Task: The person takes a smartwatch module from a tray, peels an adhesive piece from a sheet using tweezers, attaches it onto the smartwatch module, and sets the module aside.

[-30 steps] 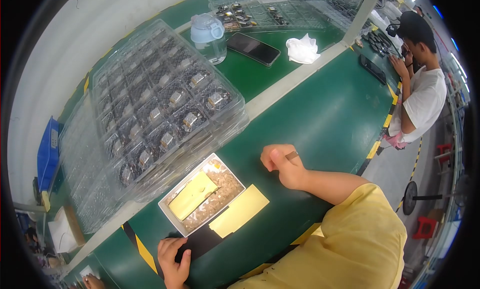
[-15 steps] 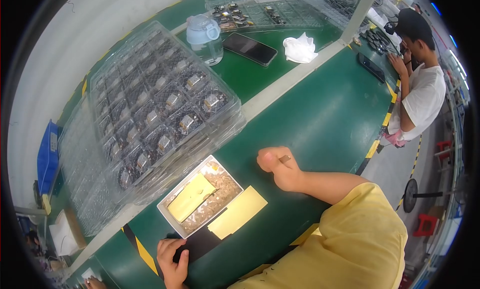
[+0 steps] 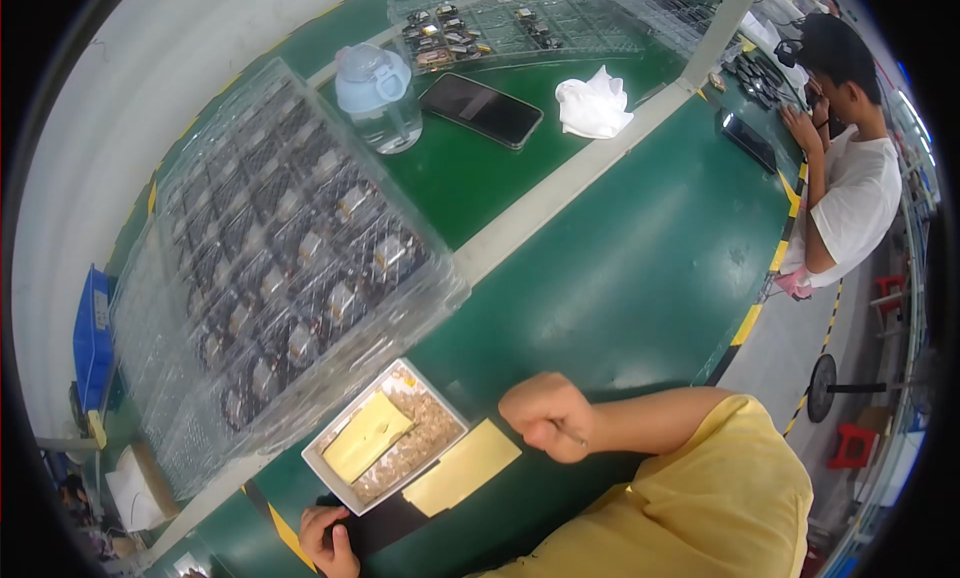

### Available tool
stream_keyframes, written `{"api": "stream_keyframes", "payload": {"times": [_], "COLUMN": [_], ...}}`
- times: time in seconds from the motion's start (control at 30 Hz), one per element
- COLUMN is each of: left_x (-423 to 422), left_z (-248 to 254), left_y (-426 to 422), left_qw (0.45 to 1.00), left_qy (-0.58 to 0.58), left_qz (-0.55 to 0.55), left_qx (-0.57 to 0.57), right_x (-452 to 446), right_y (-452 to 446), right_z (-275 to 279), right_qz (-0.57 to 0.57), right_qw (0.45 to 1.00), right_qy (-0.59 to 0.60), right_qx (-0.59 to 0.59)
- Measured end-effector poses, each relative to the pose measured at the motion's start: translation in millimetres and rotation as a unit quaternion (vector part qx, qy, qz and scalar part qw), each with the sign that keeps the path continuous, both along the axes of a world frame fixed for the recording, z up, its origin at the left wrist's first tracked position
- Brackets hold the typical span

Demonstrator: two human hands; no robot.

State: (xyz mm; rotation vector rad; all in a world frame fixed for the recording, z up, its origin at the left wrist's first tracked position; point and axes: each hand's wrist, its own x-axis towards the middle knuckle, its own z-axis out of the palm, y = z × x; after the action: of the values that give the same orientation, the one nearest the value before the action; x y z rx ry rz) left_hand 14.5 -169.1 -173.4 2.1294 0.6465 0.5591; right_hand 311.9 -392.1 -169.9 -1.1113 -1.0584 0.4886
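My right hand is closed in a fist above the green bench. The end of a thin, stick-like tool pokes out of it; the rest is hidden in my fingers. Near the lower corner of a small white box, my left hand rests at a dark mat, thumb apart from the bent fingers, holding nothing I can see. Inside the box are light-brown crumbly bits and a yellow piece lying on them. A flat yellow sheet lies against the box's right side.
Stacked clear trays of small parts fill the left. Behind stand a water bottle, a phone and crumpled white tissue. A blue bin is far left. A co-worker sits at the right.
The view has shifted, so the box, sheet and both hands appear lower. My right fist has turned, its knuckles now up and the tool's end pointing down and right. My left hand stays by the box.
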Motion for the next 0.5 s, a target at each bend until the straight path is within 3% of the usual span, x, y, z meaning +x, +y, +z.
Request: {"api": "stream_keyframes", "payload": {"times": [0.07,0.17,0.3,0.5], "left_x": [1.0,-4.8,12.2,-1.9], "left_z": [0.4,7.1,8.4,-2.3], "left_y": [1.3,3.2,-6.1,1.8], "left_qw": [0.999,0.999,0.996,0.996], "left_qy": [-0.003,-0.009,-0.06,-0.055], "left_qz": [-0.016,-0.025,0.056,0.059], "left_qx": [0.027,-0.022,-0.036,-0.036], "right_x": [2.2,2.0,5.5,4.0], "right_y": [-0.5,3.1,2.4,4.6], "right_z": [-1.1,-4.8,-2.1,-3.4], "right_qz": [0.002,-0.023,-0.018,-0.017], "right_qw": [1.0,0.999,0.994,0.994], "right_qy": [0.006,0.028,0.064,0.042], "right_qx": [0.0,-0.02,-0.083,-0.1]}}
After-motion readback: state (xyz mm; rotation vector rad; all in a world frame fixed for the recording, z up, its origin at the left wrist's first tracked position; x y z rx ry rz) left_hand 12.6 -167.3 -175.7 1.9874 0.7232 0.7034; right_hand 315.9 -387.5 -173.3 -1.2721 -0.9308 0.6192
